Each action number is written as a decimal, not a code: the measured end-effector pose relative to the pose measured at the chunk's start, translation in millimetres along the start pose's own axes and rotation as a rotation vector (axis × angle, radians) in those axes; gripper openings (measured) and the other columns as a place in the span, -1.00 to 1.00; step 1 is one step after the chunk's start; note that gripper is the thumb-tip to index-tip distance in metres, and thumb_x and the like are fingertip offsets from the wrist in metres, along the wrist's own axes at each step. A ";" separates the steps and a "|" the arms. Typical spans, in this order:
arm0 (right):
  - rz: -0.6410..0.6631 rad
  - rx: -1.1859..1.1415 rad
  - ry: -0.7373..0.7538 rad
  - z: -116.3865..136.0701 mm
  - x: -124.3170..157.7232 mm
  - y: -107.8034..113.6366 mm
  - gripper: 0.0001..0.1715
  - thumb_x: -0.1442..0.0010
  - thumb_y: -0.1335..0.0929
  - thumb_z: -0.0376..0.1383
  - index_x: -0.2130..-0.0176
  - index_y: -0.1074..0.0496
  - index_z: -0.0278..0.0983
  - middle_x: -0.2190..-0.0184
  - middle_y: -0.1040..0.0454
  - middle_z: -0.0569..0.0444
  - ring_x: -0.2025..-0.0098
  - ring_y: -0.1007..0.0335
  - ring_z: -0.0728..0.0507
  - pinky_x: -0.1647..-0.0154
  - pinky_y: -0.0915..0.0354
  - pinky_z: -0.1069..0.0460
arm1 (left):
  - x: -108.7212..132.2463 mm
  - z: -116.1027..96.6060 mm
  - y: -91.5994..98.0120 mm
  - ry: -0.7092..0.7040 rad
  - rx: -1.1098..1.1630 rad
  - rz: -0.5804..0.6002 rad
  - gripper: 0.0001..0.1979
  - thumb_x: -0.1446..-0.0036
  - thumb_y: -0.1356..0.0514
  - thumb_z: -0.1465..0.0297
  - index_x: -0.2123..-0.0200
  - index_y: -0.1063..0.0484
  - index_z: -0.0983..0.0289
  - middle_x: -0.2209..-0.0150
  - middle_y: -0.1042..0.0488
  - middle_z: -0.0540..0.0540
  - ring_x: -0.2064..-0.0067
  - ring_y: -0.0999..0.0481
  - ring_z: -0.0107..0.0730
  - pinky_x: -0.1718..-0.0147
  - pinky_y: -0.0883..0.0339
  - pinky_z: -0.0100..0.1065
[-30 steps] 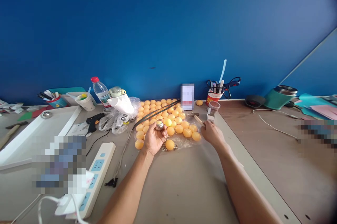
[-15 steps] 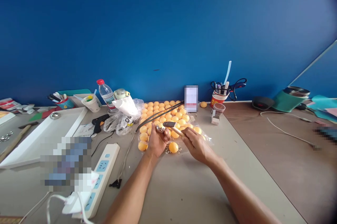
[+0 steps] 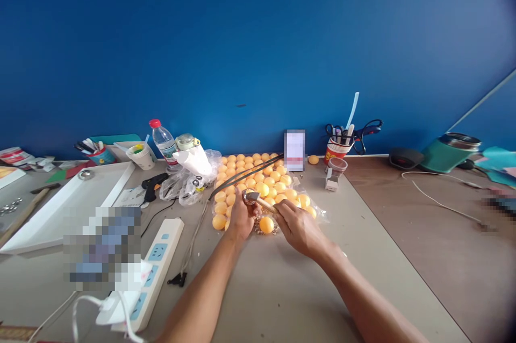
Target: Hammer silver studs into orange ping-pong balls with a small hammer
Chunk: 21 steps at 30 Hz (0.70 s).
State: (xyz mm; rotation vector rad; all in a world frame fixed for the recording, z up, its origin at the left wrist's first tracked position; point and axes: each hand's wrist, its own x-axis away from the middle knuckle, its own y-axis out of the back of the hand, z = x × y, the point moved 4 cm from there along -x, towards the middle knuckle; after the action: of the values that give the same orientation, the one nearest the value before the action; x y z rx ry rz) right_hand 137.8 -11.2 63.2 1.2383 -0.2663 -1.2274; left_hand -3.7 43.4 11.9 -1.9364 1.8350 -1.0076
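My left hand (image 3: 243, 219) is closed around a small shiny, metallic-looking round thing (image 3: 246, 195), held just above the table's row of orange balls (image 3: 230, 165). My right hand (image 3: 300, 224) grips the wooden handle of what looks like a small hammer (image 3: 266, 204). Its dark head overlaps the shiny thing; whether they touch I cannot tell. Below and between the hands, a loose orange ball (image 3: 266, 225) rests among tiny shiny bits (image 3: 258, 229). Fingers and the tool hide part of the held thing.
Behind the hands, a dark strap (image 3: 245, 172) crosses the bagged balls, near an upright phone (image 3: 294, 150). On the left are a power strip (image 3: 155, 273), glue gun (image 3: 153, 187), white tray (image 3: 121, 176) and bottle (image 3: 163, 144). A pen cup (image 3: 337, 152) stands to the right.
The tool in my right hand has moved left and down, so its head now overlaps the shiny thing. My left hand keeps its hold. The view has shifted slightly.
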 end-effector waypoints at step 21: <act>0.025 -0.161 -0.082 -3.3 -0.2 1.4 -0.77 -0.34 -0.15 -0.31 0.35 -0.26 -0.23 0.41 -0.33 0.07 0.46 -0.25 -0.06 0.45 -0.14 0.06 | -1.1 -1.0 1.6 -0.001 -0.041 -0.032 -0.43 -0.12 -0.02 -0.13 0.56 -0.22 0.26 0.75 -0.23 -0.05 0.73 -0.14 -0.57 0.70 -0.02 -0.48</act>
State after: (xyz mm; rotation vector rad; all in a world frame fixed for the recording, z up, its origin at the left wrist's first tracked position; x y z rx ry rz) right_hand 140.9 -9.4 63.2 1.0444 -0.2372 -1.2551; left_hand -5.6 44.5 11.3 -1.9956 1.8441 -0.9850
